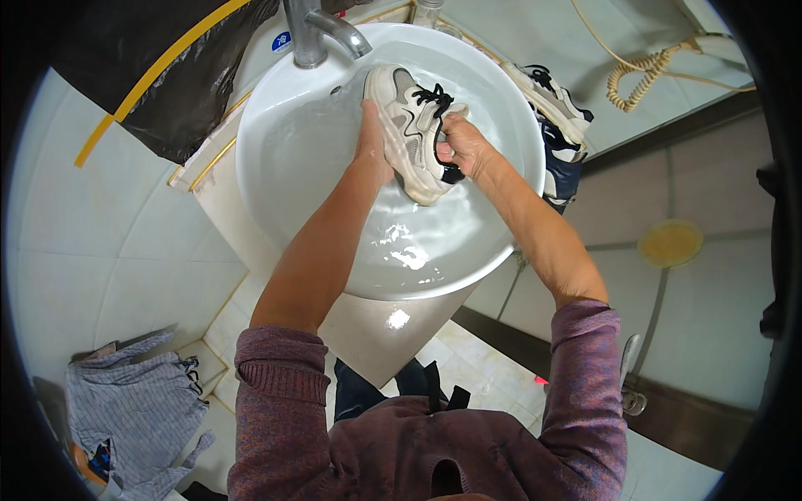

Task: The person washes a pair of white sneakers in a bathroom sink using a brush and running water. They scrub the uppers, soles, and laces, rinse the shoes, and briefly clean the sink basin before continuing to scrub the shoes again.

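A white and grey sneaker (407,128) with black laces is held on its side over a white washbasin (258,206) full of water (313,150). Its toe points toward the faucet, and the heel sits low at the water. Along the sole side, my left hand (374,147) grips the shoe, its fingers mostly hidden beneath. On the other side my right hand (463,143) holds the shoe by its collar and tongue, with the fingers partly inside the opening.
A metal faucet (322,31) rises at the basin's back left. Right of the rim lie another white sneaker (554,103) and a dark blue item (562,166). A coiled cord (636,78) hangs at upper right. Striped cloth (135,401) is at lower left.
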Demonstrator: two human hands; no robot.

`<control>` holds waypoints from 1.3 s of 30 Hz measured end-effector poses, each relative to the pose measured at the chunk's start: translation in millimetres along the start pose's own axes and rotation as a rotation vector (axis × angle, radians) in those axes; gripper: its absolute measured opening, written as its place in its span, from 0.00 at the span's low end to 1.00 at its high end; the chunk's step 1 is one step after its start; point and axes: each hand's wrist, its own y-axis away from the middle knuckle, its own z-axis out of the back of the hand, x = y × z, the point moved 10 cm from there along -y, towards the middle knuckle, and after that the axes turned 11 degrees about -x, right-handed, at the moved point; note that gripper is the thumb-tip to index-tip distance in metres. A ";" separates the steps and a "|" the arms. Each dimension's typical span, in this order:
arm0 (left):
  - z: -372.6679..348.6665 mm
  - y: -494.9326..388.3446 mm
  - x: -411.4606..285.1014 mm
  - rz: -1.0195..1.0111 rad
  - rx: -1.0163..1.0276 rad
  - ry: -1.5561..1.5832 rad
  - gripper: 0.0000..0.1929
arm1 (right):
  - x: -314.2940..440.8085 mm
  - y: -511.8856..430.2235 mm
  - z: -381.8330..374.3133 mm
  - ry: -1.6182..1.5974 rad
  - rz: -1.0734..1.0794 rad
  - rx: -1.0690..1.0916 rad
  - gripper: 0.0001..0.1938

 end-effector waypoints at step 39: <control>-1.3 26.0 -4.9 -0.123 -0.057 -0.312 0.39 | 14.4 10.6 -28.1 0.387 0.350 0.039 0.10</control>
